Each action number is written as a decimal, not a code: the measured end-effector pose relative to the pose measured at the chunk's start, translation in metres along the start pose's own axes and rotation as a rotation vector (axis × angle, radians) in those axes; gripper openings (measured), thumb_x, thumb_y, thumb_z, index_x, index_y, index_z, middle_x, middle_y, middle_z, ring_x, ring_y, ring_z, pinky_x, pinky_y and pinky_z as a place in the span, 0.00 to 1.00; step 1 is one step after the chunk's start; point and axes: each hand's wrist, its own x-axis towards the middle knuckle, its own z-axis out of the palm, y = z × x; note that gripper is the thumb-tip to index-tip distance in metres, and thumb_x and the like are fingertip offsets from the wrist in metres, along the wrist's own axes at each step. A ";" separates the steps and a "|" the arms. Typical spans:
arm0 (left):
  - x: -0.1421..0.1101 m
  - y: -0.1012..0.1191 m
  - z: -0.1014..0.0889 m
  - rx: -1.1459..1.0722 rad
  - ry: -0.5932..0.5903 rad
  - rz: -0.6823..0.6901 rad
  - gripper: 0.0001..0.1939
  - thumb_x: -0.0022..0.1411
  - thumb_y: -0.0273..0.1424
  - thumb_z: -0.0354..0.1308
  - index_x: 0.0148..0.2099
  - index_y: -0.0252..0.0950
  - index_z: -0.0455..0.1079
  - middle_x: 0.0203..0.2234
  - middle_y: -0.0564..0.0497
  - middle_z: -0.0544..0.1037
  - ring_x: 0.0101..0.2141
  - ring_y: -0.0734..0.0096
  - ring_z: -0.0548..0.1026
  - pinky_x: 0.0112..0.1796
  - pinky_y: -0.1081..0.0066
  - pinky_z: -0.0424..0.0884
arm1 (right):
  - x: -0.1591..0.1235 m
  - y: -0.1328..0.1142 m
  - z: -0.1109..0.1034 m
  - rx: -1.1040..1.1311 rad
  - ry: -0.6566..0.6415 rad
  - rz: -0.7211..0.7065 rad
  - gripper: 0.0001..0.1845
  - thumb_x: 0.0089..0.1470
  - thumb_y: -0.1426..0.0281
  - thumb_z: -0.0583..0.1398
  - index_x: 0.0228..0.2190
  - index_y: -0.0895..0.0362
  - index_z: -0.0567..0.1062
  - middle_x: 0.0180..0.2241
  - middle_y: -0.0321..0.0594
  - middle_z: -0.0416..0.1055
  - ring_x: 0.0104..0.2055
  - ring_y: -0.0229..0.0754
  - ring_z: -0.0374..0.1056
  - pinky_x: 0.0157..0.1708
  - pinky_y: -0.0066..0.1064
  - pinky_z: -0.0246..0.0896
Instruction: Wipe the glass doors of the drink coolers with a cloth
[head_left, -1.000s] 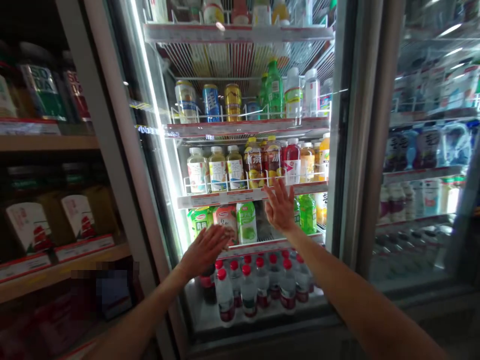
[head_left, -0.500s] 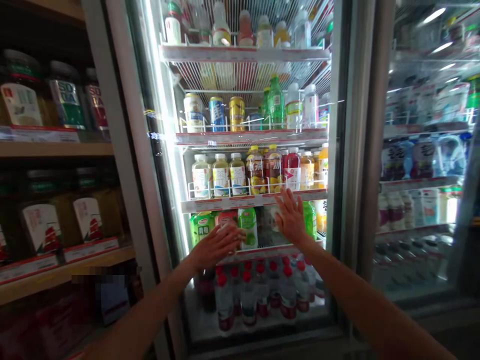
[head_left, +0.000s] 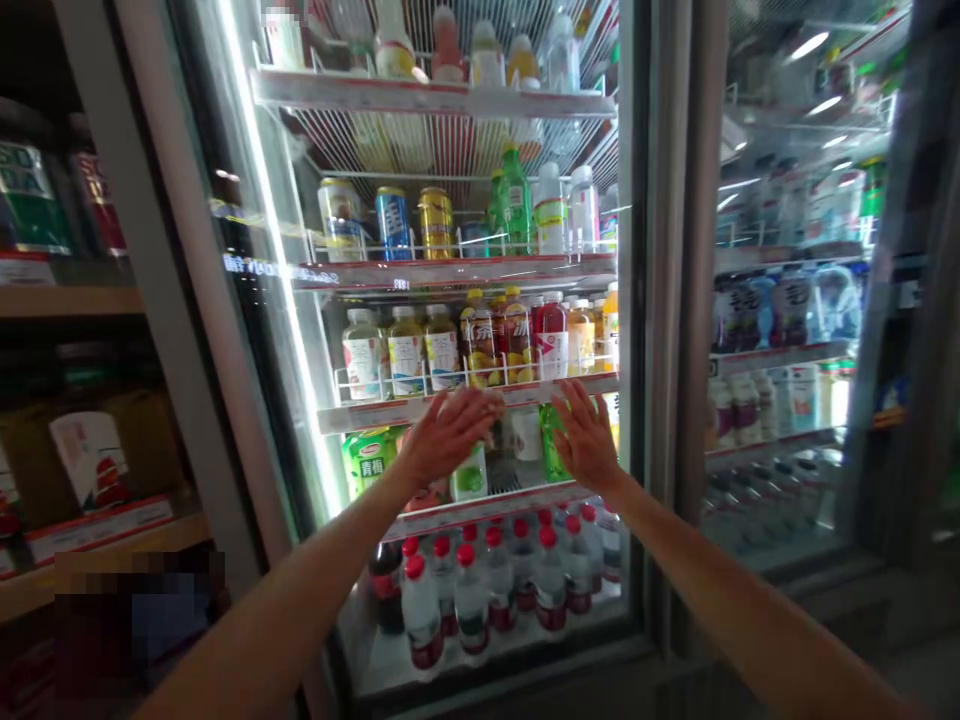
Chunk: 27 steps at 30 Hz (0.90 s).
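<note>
Both arms stretch forward toward a lit drinks fridge (head_left: 465, 513). My left hand (head_left: 450, 432) is open and holds nothing, its fingers stretched out to the right in front of the third shelf's front rail. My right hand (head_left: 585, 440) is also open and empty, fingers spread upward before a green pack (head_left: 553, 443). Between the hands a white container (head_left: 526, 433) shows on the lower shelf. Another green pack (head_left: 371, 460) stands left of my left hand. Above them is a row of bottled drinks (head_left: 444, 350). Whether either hand touches glass, I cannot tell.
Red-capped bottles (head_left: 471, 605) fill the fridge floor. Cans (head_left: 435, 224) and more bottles stand on higher shelves. A metal door frame (head_left: 667, 300) divides this fridge from another (head_left: 780, 400) at right. Wooden shelves (head_left: 75, 300) with bottles flank the left. Reflections show on glass.
The view has turned right, so the shelves appear further left. My left hand has risen from the lower shelf to the rail and come nearer my right hand. Both remain empty.
</note>
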 end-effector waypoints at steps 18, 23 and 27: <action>0.084 0.034 0.029 -0.089 -0.029 -0.055 0.25 0.63 0.30 0.47 0.62 0.40 0.54 0.62 0.49 0.56 0.63 0.57 0.47 0.60 0.52 0.45 | -0.036 0.050 -0.020 -0.075 -0.034 0.144 0.29 0.59 0.69 0.48 0.61 0.56 0.51 0.61 0.47 0.53 0.66 0.46 0.42 0.61 0.49 0.42; 0.085 0.068 0.042 -0.201 -0.123 0.372 0.24 0.64 0.32 0.45 0.62 0.41 0.54 0.62 0.53 0.55 0.62 0.67 0.51 0.62 0.60 0.45 | -0.054 0.053 -0.025 -0.067 -0.032 0.173 0.31 0.59 0.69 0.47 0.62 0.54 0.46 0.61 0.47 0.53 0.65 0.46 0.44 0.60 0.48 0.45; 0.137 0.055 0.044 -0.156 -0.046 0.050 0.24 0.64 0.31 0.45 0.62 0.39 0.54 0.61 0.50 0.58 0.62 0.60 0.52 0.61 0.53 0.45 | -0.055 0.058 -0.035 -0.040 0.029 0.192 0.33 0.59 0.70 0.47 0.63 0.53 0.44 0.63 0.46 0.50 0.66 0.47 0.43 0.60 0.48 0.47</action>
